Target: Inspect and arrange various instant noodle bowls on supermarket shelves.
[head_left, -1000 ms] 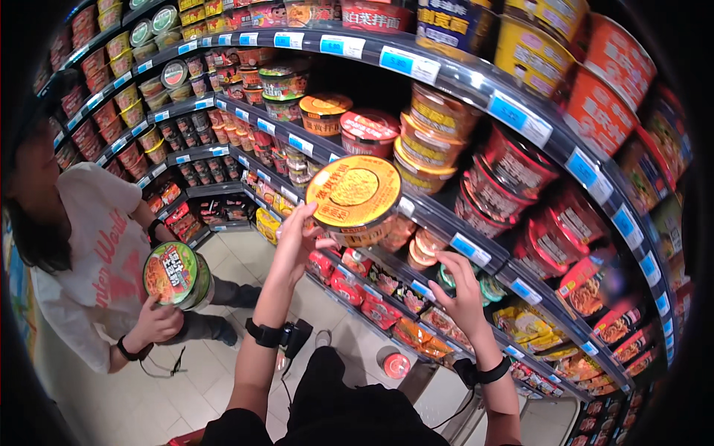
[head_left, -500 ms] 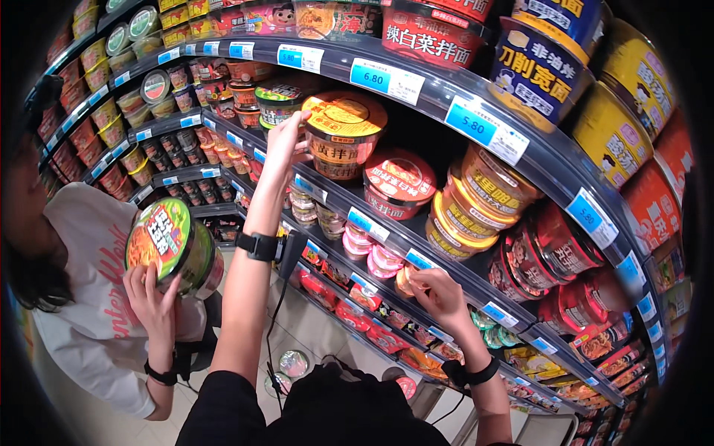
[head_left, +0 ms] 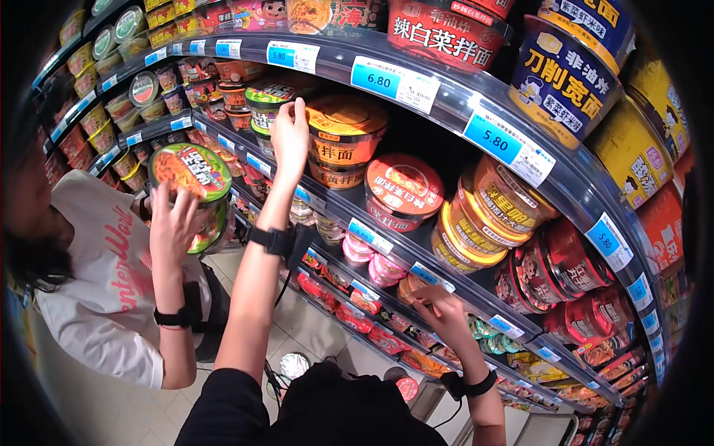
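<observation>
My left hand is raised to the shelf, fingers pointing up beside a stack of noodle bowls. The top noodle bowl has an orange lid, with another bowl under it. Right behind my fingers stand green-lidded noodle bowls. Lower down, my right hand hovers at the front edge of a lower shelf with its fingers curled in. Near its fingertips is a small brownish cup; whether they touch I cannot tell. A red-lidded noodle bowl sits to the right of the orange stack.
At left, a person in a white shirt holds two green noodle bowls. Yellow bowls and red bowls lie tipped on the right. A shelf rail with price tags curves above. Round tubs stand on the floor.
My left fingers have moved slightly left along the orange-lidded bowl. The stack now shows a second bowl more plainly below. The other person has raised the green bowls. My right hand dropped a little.
</observation>
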Motion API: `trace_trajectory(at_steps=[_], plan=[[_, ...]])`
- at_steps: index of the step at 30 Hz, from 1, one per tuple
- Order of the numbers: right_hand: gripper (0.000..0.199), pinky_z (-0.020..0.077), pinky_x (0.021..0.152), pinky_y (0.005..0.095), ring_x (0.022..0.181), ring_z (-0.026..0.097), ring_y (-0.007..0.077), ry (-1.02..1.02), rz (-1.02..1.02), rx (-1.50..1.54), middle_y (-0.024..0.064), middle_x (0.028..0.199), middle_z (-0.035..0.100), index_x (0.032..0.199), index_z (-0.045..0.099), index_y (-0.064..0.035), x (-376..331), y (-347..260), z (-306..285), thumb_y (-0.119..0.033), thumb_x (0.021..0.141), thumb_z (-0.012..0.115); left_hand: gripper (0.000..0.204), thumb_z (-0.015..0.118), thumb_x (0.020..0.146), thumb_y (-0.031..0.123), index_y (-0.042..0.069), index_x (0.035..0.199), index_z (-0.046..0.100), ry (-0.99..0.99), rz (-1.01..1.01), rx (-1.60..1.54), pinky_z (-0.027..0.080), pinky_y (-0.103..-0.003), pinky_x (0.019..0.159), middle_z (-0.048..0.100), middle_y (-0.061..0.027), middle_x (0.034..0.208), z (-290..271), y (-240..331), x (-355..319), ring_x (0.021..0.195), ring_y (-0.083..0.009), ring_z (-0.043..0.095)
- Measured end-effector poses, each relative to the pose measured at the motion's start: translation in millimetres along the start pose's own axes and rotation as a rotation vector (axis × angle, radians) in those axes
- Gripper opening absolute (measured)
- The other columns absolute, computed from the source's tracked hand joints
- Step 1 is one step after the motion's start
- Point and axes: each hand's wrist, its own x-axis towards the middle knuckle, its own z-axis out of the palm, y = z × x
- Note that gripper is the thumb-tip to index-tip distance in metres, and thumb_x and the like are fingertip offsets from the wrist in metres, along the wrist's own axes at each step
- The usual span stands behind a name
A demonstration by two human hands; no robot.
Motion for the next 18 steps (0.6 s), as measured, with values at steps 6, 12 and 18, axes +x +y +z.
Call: trace_trajectory(at_steps=[6, 12, 18], plan=[[0.017, 0.0457, 0.074, 0.0342, 0.084, 0.058, 0.0276, -0.044, 0.12, 0.026, 0.0123, 0.089, 0.059, 0.093, 0.059, -0.0023, -2, 6, 4, -0.01, 0.078, 0.061, 0.075, 0.074, 0.065, 0.034, 0.012, 0.127, 0.038, -0.056, 0.373, 0.179, 0.031, -0.041, 0.098, 0.036, -0.0196, 0.119, 12, 21, -65, 0.115, -0.0337, 0.036], [0.016, 0.0459, 0.073, 0.0336, 0.083, 0.059, 0.0276, -0.033, 0.165, 0.012, 0.0123, 0.088, 0.059, 0.092, 0.059, -0.0026, -2, 0, 2, -0.011, 0.078, 0.06, 0.065, 0.079, 0.059, 0.028, 0.002, 0.107, 0.045, -0.024, 0.371, 0.094, 0.037, -0.037, 0.091, 0.043, -0.0155, 0.108, 24, 5, -52, 0.106, -0.0293, 0.043], [0.016, 0.0455, 0.072, 0.0329, 0.082, 0.058, 0.0275, -0.025, 0.222, 0.031, 0.0119, 0.087, 0.059, 0.091, 0.059, -0.0011, -7, 0, 3, -0.011, 0.078, 0.061, 0.065, 0.08, 0.058, 0.029, 0.002, 0.105, 0.046, 0.02, 0.405, 0.101, 0.039, -0.036, 0.088, 0.045, -0.0144, 0.103, 23, -1, -44, 0.101, -0.028, 0.045]])
